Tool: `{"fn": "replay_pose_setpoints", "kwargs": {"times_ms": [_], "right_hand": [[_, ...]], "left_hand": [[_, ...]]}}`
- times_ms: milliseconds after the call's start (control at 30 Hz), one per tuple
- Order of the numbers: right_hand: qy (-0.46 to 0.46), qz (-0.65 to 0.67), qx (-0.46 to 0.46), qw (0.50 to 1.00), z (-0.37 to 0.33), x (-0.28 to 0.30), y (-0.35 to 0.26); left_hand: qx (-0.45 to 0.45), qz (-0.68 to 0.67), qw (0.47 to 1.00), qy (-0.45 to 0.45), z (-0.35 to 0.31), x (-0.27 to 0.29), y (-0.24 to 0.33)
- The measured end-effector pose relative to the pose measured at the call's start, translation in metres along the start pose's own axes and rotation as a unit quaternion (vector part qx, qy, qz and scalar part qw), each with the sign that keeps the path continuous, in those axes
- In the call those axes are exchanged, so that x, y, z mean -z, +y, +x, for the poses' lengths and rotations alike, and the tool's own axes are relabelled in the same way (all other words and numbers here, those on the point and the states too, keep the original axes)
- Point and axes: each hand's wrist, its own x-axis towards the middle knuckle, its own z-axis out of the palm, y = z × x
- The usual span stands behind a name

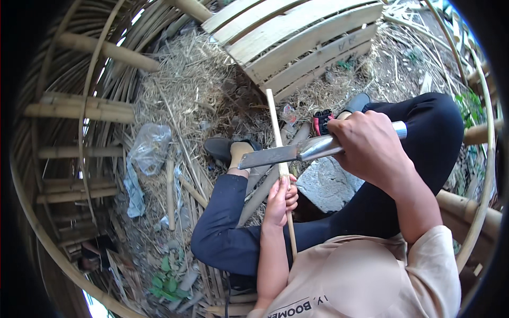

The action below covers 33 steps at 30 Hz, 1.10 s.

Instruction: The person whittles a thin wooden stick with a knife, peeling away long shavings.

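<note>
My left hand (281,201) is closed around a long, pale bamboo strip (274,119), gripping it below its middle. The strip's lower end reaches down to my lap and its top points away from me. In my right hand (371,151) is a knife (270,156) with a broad dark blade and a shiny metal handle, my fingers wrapped round that handle. The blade lies crosswise in front of the strip, just above my left hand. Whether its edge touches the strip I cannot tell. Beneath the knife, between my legs, sits a large grey stone (328,183).
A slatted wooden crate (313,53) stands at the far side. Dry straw (185,79) and bamboo pieces litter the ground. To the left are a clear plastic bag (150,148), a pale blue cloth (134,191) and a bamboo frame wall (79,113). A leafy plant (167,281) is nearby.
</note>
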Motion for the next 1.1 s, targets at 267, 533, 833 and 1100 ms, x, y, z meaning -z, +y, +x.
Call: {"fn": "replay_pose_setpoints", "kwargs": {"times_ms": [267,533,833,1100], "right_hand": [[-0.013,0.037,-0.028,0.999,-0.015,-0.057,0.043],[-0.074,0.05,-0.012,0.996,-0.015,-0.063,0.048],[-0.112,0.008,0.01,0.994,0.017,-0.007,0.052],[-0.113,0.046,0.018,0.992,0.037,-0.04,0.068]], "left_hand": [[-0.047,0.098,0.994,0.017,0.0,-0.058,0.005],[-0.08,0.129,0.987,0.047,-0.003,-0.073,0.003],[-0.091,0.165,0.976,0.112,0.003,-0.092,0.038],[-0.098,0.117,0.982,0.108,0.028,-0.092,0.045]]}}
